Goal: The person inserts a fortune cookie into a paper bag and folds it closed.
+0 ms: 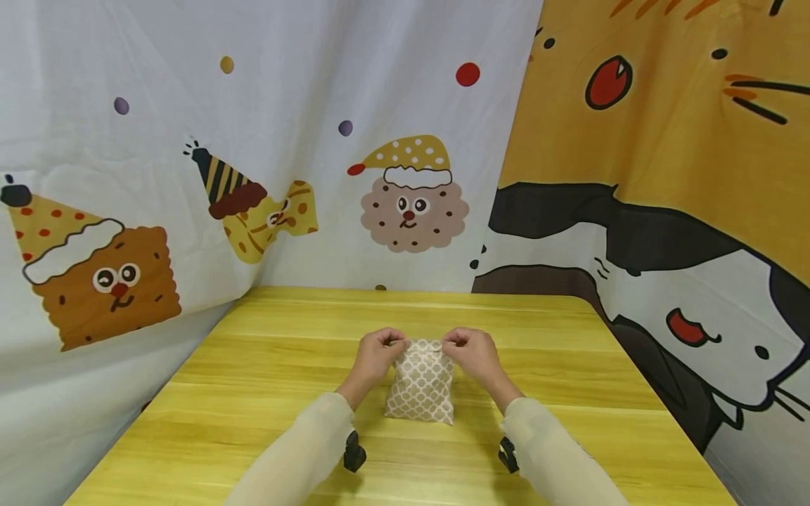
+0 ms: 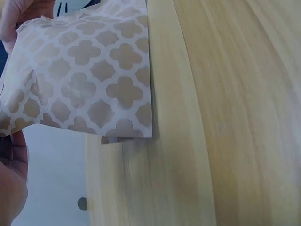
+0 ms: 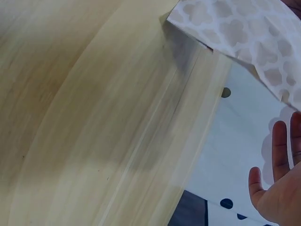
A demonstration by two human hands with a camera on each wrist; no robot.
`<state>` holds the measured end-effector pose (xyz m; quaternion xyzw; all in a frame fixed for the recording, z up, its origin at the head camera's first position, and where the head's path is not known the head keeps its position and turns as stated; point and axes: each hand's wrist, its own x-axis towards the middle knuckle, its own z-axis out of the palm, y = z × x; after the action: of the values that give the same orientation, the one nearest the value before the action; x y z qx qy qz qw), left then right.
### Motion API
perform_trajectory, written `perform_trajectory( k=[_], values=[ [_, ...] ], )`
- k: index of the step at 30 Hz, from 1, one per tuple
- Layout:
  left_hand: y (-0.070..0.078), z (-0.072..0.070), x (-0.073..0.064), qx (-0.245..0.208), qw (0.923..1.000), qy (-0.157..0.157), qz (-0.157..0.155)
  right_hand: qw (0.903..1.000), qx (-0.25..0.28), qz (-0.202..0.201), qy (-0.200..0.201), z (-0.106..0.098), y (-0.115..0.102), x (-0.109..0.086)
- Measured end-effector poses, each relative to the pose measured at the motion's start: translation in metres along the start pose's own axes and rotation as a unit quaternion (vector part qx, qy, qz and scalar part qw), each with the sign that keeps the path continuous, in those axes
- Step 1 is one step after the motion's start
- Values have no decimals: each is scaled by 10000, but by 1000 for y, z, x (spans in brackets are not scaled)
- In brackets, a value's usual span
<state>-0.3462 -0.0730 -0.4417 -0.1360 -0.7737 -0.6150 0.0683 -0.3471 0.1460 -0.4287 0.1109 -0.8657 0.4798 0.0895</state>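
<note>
A small beige paper bag (image 1: 420, 385) with a white lattice pattern stands on the wooden table, its top edge raised towards the far side. At its upper left corner my left hand (image 1: 375, 360) pinches the paper between thumb and fingers. My right hand (image 1: 477, 357) pinches the upper right corner the same way. In the left wrist view the bag (image 2: 89, 80) looks puffed out, with its bottom edge by the tabletop. The right wrist view has the bag's side (image 3: 244, 37) and several outstretched fingers of the right hand (image 3: 282, 188); the pinching fingertips are out of sight there.
The yellow wood-grain table (image 1: 304, 358) ends at a back edge just beyond the hands. Behind it hangs a white cloth (image 1: 304, 84) with cartoon biscuits, and an orange cartoon cloth (image 1: 671, 154) hangs at the right. Dark wrist devices (image 1: 354, 452) sit under both sleeves.
</note>
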Motion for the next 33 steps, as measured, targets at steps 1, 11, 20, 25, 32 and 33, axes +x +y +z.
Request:
perform_trajectory(
  k=[1,11,20,25,32,33],
  values=[
    [0,-1,0,-26,10000,4,-38,10000,-6,15,28,-1,1,0],
    [-5,-4,0,-144,9996,232,-119,9999,-11,125,76,-4,6,0],
    [-10,-10,0,-144,9996,-32,-224,9999,-43,124,84,-5,14,0],
    [-15,-12,1,117,9989,136,-436,9997,-175,142,48,-4,21,0],
    [-26,-18,5,300,9965,384,-682,9993,-222,237,202,-10,39,-2],
    [-28,-20,5,298,9966,399,-658,9989,-255,297,248,-12,43,-3]
  ],
)
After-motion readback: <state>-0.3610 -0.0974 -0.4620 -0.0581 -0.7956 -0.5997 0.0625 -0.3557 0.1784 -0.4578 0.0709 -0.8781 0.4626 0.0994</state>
